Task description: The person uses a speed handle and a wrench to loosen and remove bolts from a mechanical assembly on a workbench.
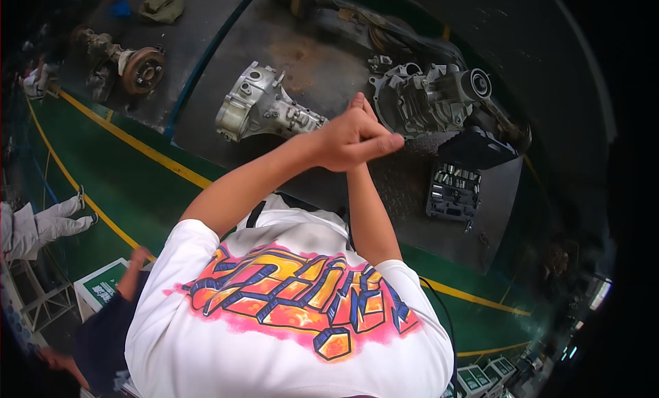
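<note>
Two metal units lie nearest to the hands, both on the dark worktop (329, 65). The silver housing (252, 104) is bright, with a wide bell-shaped end to the left and a narrower part going toward the right. The ribbed gearbox (429, 99) is of a duller grey, with many fins on its side and a round, ring-like end pointing to the right.

Near the right edge of the worktop there is an open tool case (454, 193) with shiny sockets in rows, its dark lid (477, 149) raised just below the ribbed gearbox. A long axle (298, 0) lies along the far edge. Beyond the left edge, on another dark surface, is a rusty hub (143, 71). The left forearm and hand cover the tip of the silver housing's narrow part.

The left hand (353, 138) has its fingers curled in and its thumb stretched to the right. The right hand (363, 104) is mostly hidden behind it, so I cannot tell if either one holds something. The hands are between the two units, in front of the worktop's middle; how high above it, I cannot tell.
</note>
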### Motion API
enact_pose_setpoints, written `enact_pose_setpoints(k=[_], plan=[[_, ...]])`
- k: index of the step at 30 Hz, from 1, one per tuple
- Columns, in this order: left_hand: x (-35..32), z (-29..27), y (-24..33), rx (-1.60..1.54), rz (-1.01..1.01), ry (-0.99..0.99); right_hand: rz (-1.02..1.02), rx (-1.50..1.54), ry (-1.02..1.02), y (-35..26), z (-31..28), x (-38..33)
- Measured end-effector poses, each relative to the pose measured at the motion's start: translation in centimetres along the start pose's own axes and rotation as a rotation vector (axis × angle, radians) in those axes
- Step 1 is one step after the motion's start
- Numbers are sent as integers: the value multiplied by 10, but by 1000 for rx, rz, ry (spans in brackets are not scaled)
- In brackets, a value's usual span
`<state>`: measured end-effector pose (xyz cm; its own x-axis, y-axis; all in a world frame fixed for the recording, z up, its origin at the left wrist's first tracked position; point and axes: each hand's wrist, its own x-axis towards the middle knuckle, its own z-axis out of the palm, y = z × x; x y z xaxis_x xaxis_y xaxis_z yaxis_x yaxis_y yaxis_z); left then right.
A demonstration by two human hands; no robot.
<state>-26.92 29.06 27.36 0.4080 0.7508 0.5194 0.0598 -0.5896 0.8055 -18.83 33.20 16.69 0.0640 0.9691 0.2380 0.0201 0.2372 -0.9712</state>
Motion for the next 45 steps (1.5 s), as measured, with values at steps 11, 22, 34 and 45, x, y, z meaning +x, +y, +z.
enact_pose_setpoints(k=[11,22,34,45], plan=[[22,-52,-30,-539,-348,143,255,165,-691,11,-41,-38],[25,-52,-36,-308,-392,120,109,160,-599,-9,46,-53],[3,18,1,-135,-135,-171,131,14,40,-1,12,8],[-17,-50,-26,-193,-127,215,-58,-28,-245,-2,-13,-28]])
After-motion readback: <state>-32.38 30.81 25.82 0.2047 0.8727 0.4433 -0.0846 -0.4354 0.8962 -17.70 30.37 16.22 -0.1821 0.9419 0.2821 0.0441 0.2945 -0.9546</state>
